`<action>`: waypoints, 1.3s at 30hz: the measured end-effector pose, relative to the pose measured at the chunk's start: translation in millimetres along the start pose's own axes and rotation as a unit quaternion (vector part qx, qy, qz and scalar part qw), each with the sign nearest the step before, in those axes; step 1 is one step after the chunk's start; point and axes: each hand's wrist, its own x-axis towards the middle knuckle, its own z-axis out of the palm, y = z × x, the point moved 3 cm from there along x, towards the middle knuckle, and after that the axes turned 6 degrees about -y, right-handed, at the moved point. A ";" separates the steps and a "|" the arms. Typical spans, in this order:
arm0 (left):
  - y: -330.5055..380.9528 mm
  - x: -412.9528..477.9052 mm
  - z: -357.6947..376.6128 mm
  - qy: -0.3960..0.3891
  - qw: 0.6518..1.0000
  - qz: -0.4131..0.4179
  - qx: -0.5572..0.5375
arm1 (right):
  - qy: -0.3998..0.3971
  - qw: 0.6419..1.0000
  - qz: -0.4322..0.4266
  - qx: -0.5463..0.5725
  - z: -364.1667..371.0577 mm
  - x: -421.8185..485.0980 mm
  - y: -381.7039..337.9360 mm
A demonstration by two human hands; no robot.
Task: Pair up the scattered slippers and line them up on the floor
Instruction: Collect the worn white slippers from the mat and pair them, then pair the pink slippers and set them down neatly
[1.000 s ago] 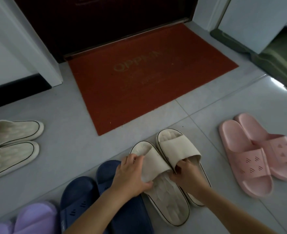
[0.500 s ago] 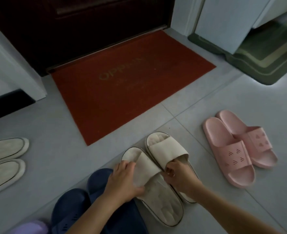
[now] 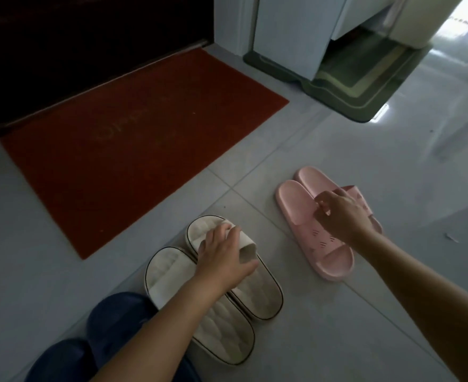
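- Two navy slippers [image 3: 111,337] lie at the bottom left of the frame, nearest the camera, side by side and partly cut off by the edge and by the left forearm.
- Just past them, at lower centre, the cream slippers [image 3: 199,293] sit as a pair on the tiled floor [image 3: 337,326], touching along their inner edges, toes pointing toward the upper left.
- Over the farther cream slipper the left hand [image 3: 223,257] rests on its strap, fingers loosely curled on the band; whether it grips or only touches, I cannot tell.
- Right of centre, the pink slippers [image 3: 323,244] lie together, the nearer one overlapping the farther.
- On that pair the right hand [image 3: 340,216] has its fingers bent narrowly at the strap edges, seemingly pinching the upper of the farther slipper.
- Judging by this, the cream pair looks settled and the step in hand is straightening the pink pair.
- The next move likely calls for sliding the pink slippers closer to the cream pair and turning them parallel, with toes level in the row.
- Farther up, a red doormat [image 3: 117,150] fills the left middle before a dark door [image 3: 75,37].
- At upper right a green mat [image 3: 359,78] lies under a white cabinet [image 3: 290,28].
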 end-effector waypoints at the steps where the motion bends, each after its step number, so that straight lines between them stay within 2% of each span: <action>1: -0.7 0.1 0.3 -0.008 1.000 -0.004 0.005 | 0.019 0.999 0.004 0.031 5.7 -3.6 -4.0; 4: -21.2 -8.9 -8.0 -0.036 0.999 -0.020 0.015 | 0.021 0.994 -0.067 0.089 29.9 -18.0 -53.1; 7: -53.7 -24.6 -32.9 -0.034 0.999 -0.028 0.019 | -0.042 0.978 -0.186 0.082 44.2 -31.8 -124.9; 9: -73.1 -37.7 -52.4 -0.026 0.999 -0.025 0.020 | -0.080 0.967 -0.230 0.076 45.5 -43.0 -167.4; 12: -90.9 -53.7 -81.4 -0.022 1.000 -0.014 0.016 | -0.095 0.964 -0.233 0.084 36.0 -62.2 -212.0; 14: -92.4 -58.0 -101.4 -0.016 1.000 0.007 -0.023 | -0.090 0.963 -0.238 0.089 20.0 -73.8 -231.1; 18: -79.0 -66.8 -134.4 -0.011 0.990 0.052 -0.132 | -0.071 0.969 -0.226 0.069 -27.0 -87.7 -250.3; 20: -76.2 -76.3 -142.6 -0.021 0.988 0.073 -0.133 | -0.055 0.975 -0.201 0.072 -43.7 -92.7 -252.0; 22: -84.0 -82.2 -151.4 -0.022 0.991 0.080 -0.103 | -0.057 0.979 -0.182 0.074 -47.6 -98.1 -249.0; 25: -106.2 -81.4 -166.6 -0.008 0.995 0.046 -0.093 | -0.097 0.975 -0.186 0.070 -41.9 -98.7 -232.7; 29: -107.1 -70.3 -155.6 -0.040 0.997 0.000 -0.062 | -0.163 0.965 -0.205 0.028 -41.7 -81.1 -182.3; 35: 4.5 4.0 -85.5 -0.088 0.996 -0.005 0.033 | -0.234 0.950 -0.204 -0.029 -43.1 -8.8 -68.0; 39: 106.5 73.9 -26.4 -0.129 0.991 -0.002 0.025 | -0.280 0.909 -0.245 -0.187 -44.6 51.9 7.6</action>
